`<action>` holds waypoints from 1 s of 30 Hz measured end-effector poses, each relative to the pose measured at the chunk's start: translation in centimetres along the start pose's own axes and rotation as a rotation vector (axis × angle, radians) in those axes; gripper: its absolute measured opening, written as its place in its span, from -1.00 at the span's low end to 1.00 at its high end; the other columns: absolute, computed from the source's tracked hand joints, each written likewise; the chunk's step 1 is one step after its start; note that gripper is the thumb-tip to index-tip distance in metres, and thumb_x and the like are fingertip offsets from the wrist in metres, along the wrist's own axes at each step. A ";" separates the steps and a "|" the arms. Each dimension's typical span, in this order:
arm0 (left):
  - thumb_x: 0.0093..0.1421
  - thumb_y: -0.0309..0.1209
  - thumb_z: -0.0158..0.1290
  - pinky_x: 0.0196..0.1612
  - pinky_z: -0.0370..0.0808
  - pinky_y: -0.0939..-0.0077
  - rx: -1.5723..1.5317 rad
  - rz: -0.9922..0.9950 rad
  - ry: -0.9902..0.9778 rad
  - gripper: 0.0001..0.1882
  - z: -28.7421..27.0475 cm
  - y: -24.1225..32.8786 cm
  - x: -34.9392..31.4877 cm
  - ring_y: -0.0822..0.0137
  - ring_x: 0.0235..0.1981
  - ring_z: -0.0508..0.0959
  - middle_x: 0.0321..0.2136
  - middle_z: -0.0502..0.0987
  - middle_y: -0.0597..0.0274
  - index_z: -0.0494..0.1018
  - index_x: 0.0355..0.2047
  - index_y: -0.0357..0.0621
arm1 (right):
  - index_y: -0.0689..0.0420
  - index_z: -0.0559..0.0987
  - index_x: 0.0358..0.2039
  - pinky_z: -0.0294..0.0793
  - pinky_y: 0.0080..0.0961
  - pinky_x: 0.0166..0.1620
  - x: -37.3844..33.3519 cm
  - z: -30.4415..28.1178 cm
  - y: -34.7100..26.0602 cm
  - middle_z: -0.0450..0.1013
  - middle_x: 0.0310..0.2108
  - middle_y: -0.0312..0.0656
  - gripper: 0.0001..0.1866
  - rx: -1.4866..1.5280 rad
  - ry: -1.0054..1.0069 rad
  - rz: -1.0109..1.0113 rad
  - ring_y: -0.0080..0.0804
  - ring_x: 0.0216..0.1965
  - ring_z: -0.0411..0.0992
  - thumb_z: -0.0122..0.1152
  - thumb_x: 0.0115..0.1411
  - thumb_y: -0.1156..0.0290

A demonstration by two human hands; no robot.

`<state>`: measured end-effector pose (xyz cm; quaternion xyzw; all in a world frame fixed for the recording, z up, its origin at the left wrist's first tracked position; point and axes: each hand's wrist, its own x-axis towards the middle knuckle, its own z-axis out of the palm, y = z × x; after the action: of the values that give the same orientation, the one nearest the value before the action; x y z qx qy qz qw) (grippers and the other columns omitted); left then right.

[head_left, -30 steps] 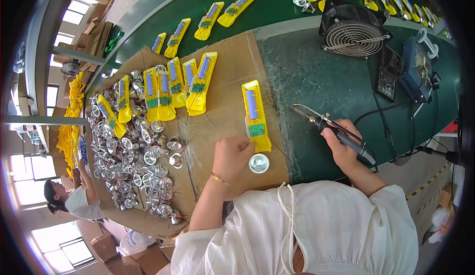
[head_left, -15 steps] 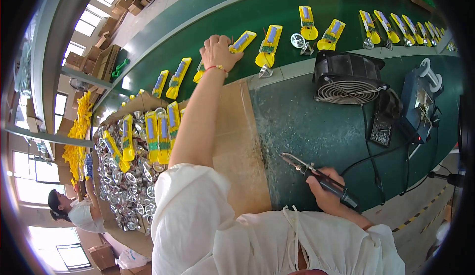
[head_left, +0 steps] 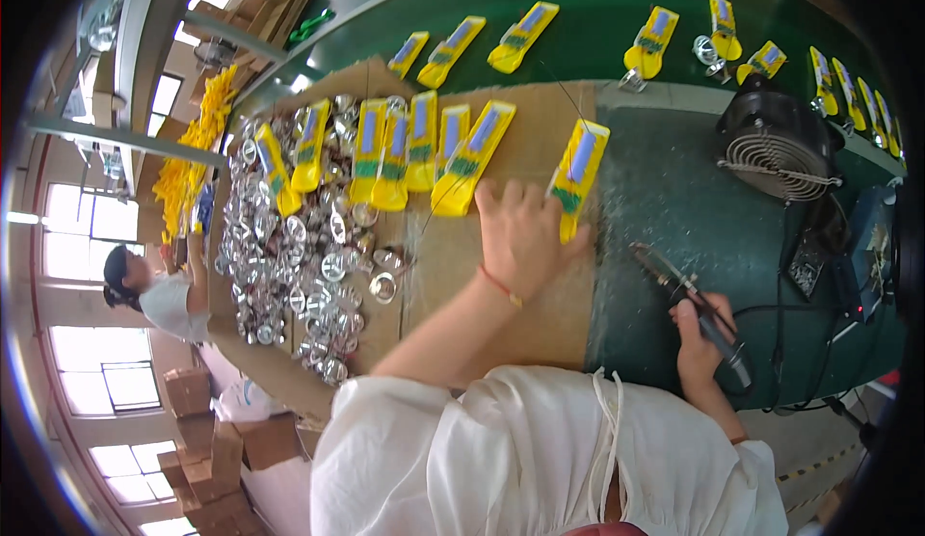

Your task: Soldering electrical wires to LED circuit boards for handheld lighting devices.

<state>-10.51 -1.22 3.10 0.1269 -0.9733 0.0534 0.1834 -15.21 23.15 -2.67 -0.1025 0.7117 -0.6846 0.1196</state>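
Note:
My left hand [head_left: 525, 237], a red cord at its wrist, is closed on the lower end of a yellow flashlight shell [head_left: 583, 160]. That shell bears a blue-purple battery and a green circuit board, and is held at the cardboard's right edge. A thin wire rises from its top. In my right hand [head_left: 696, 348] is a soldering iron [head_left: 715, 329], its tip pointing up and left over the green tabletop, apart from the shell. Left of my left hand, several similar yellow shells [head_left: 467, 174] lie in a row on the cardboard [head_left: 453, 285] and on the silver reflectors.
A heap of silver reflectors [head_left: 299, 266] fills the left side. Along the far green belt [head_left: 597, 25] lie more yellow shells. A black fan [head_left: 776, 146] stands at right, with a soldering station [head_left: 872, 256] and cables beyond. A person [head_left: 159, 285] works at far left.
My left hand has drawn back from the belt to the cardboard, bringing a yellow shell with it. The view has shifted left. The soldering iron stays in my right hand.

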 end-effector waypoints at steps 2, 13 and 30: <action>-0.12 0.06 0.10 -0.08 0.12 0.13 -0.065 -0.190 -0.134 -0.56 -1.1 1.5 -4.1 0.26 -0.39 0.41 -0.54 0.42 0.21 0.42 -0.62 -0.09 | 0.26 0.43 -0.32 0.37 -0.70 -0.41 0.1 0.4 0.0 0.46 -0.55 -0.20 -0.82 -0.007 -0.027 -0.030 -0.62 -0.52 0.38 0.17 0.08 0.49; -0.16 -0.37 0.20 -0.07 0.30 0.24 -0.006 -0.488 0.043 -0.61 -5.7 -10.6 -14.1 0.06 -0.11 0.37 -0.17 0.39 0.12 0.47 -0.23 -0.07 | 0.28 0.45 -0.34 0.38 -0.72 -0.40 -0.5 0.6 0.2 0.46 -0.53 -0.20 -0.82 0.007 0.020 -0.111 -0.60 -0.50 0.40 0.18 0.09 0.45; 0.08 -0.43 0.12 -0.56 0.38 0.67 -1.130 -0.848 -0.247 -0.85 -2.3 -1.5 -10.5 0.55 -0.64 0.48 -0.65 0.53 0.25 0.53 -0.42 -0.29 | 0.23 0.49 -0.41 0.36 -0.67 -0.48 -3.4 2.9 -2.8 0.46 -0.55 -0.23 -0.83 -0.166 -0.224 -0.364 -0.63 -0.55 0.39 0.27 -0.01 0.49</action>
<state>0.19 0.05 1.42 0.3852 -0.7327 -0.5493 0.1145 -11.13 21.31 0.14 -0.3141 0.7177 -0.6182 0.0634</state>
